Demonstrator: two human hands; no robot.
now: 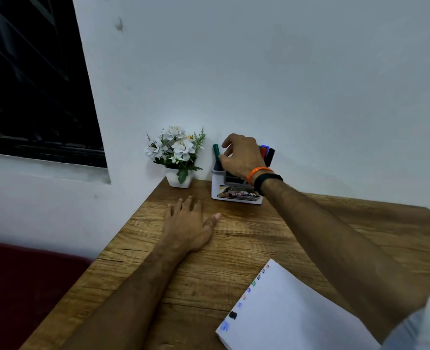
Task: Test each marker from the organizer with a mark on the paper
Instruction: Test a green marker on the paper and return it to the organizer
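Against the wall, the organizer (236, 190) stood on the table (246, 248). Over it the right hand (239, 157) curled; whether it gripped the green marker (217, 152) was unclear. Flat and relaxed lay the left hand (188, 223); nearer, the paper (292, 314) showed marks.

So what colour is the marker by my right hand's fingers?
Green marker, shown in the head view.

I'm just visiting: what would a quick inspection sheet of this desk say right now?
Surface: wooden desk, set into a wall corner.
Job's things: organizer with green marker and others upright; paper bearing colour marks down its left edge.
Clutter: potted white flowers.
Hands: left hand flat on desk; right hand at the green marker, grip unclear.
Cables: nothing seen.
Surroundings: white wall, dark window.
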